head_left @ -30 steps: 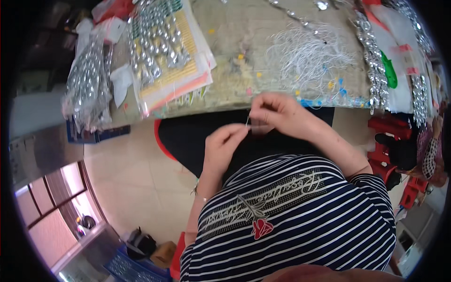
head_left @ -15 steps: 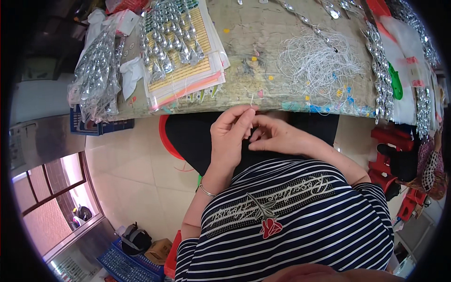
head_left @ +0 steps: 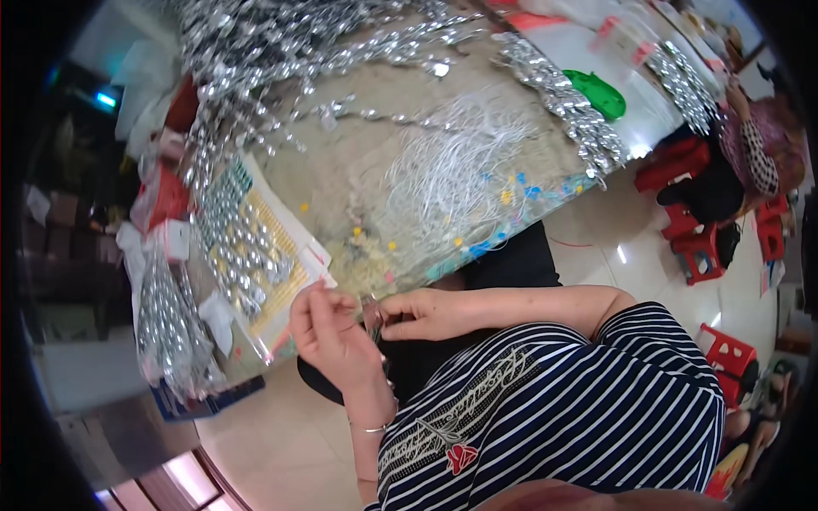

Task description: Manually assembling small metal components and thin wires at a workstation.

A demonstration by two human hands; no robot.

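Note:
My left hand (head_left: 336, 341) is raised at the front edge of the worktable (head_left: 341, 183), thumb and fingertips pinched together; what they hold is too small to make out. Just to its right, my right hand (head_left: 422, 313) has its fingers curled and closed, with something small and shiny at their tips that I cannot name. A piece of shiny strand (head_left: 388, 370) shows beside my left wrist. Beyond my hands lies a loose tangle of white string (head_left: 456, 170). Strands of silver faceted beads (head_left: 230, 230) rest on a yellow-striped sheet (head_left: 277, 226) to the left.
A large heap of silver bead strands (head_left: 256, 43) covers the far left. More bead strands (head_left: 567, 106) and a green plastic object (head_left: 599, 94) lie right. A bagged bundle (head_left: 170, 328) hangs at the left edge above a blue basket (head_left: 213, 399). Another person (head_left: 733, 170) sits near red stools (head_left: 673, 166).
The view has swung, so the table now slants and more of its far side shows. My hands appear farther left and lower, still close together. The white thread tip at my left fingers no longer shows.

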